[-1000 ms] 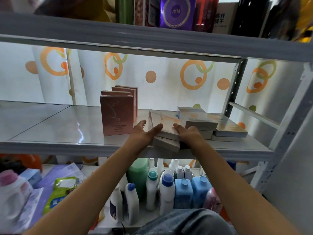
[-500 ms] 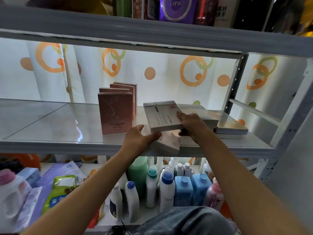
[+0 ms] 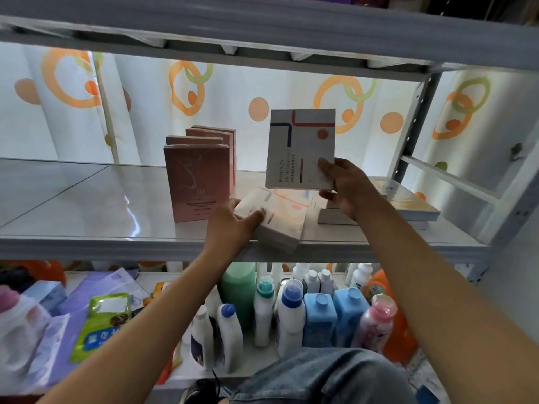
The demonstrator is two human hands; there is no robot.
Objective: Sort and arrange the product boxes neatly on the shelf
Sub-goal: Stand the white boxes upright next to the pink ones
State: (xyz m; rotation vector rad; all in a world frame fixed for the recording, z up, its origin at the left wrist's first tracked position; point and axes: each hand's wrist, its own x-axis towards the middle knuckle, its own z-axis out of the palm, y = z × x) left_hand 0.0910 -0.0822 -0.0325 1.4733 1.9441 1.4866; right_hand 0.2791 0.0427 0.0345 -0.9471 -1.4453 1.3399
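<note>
At the shelf [image 3: 87, 243] front lip, the left hand [image 3: 230, 225] clasps a pale box [image 3: 277, 220] overhanging that edge — it could tip off if released — while behind it the right hand [image 3: 347, 188] pinches a grey box [image 3: 300, 147] upright by one corner, liable to swing loose, right of the standing pink boxes [image 3: 198, 182].
</note>
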